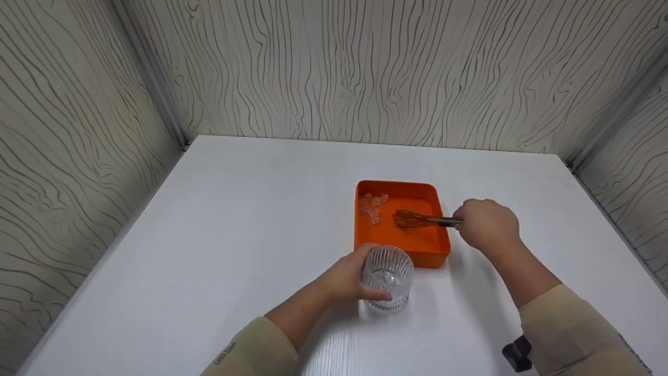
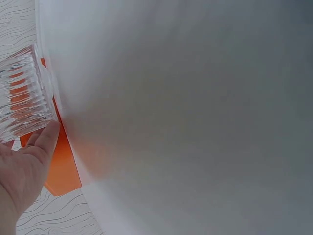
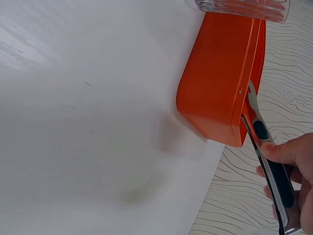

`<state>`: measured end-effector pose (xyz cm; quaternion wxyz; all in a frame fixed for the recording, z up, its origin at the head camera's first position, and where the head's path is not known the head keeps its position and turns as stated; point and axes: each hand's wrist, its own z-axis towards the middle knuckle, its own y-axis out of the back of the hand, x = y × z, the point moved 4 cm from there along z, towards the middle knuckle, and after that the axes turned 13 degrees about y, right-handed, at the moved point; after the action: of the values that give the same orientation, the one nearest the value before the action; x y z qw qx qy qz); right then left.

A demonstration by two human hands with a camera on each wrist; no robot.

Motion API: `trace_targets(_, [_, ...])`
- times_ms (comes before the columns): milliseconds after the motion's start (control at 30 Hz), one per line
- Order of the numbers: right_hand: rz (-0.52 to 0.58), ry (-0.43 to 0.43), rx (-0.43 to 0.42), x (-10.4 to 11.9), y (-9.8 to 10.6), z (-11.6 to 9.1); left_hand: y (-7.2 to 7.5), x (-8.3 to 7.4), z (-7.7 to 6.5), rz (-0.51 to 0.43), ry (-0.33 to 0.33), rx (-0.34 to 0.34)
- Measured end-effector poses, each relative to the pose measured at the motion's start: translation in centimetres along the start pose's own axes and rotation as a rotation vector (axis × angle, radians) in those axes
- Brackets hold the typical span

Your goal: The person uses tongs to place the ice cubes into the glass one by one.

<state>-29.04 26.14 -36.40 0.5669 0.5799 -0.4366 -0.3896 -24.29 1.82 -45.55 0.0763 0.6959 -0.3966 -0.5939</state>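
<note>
Beyond the fingers of the right hand (image 1: 489, 224), curled round the tongs (image 1: 441, 221), clear cubes (image 1: 374, 211) lie in the orange tray (image 1: 415, 241); the left hand (image 1: 347, 277) grips the nearby glass (image 1: 389, 263) between thumb and fingers. Picking at cubes seems in hand, next calling for a gentle squeeze.

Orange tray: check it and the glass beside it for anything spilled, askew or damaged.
Nothing stands out. The clear cubes lie inside the orange tray, the left hand holds the glass beside it, and no spill or damage is visible.
</note>
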Motion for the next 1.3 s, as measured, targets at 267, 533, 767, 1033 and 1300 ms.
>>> trace_targets(267, [-0.017,0.035,-0.047,-0.2,0.1,-0.1,0.1,-0.1,-0.2,0.003,0.011,-0.004])
trace_targets(533, [0.024,0.012,-0.044,-0.7,0.7,-0.4,-0.1,-0.1,-0.2,-0.003,0.040,-0.001])
trace_targets(767, [0.029,0.004,-0.042,-1.2,1.3,-0.7,-0.1,-0.1,-0.2,-0.009,0.042,0.001])
trace_targets(1033, [0.027,0.014,-0.050,-1.3,1.9,-1.2,-0.1,-0.1,-0.2,-0.009,0.055,-0.004])
trace_targets(1300, [0.015,0.062,-0.060,-0.9,2.9,-1.9,-0.1,0.1,0.0,-0.011,0.001,0.001])
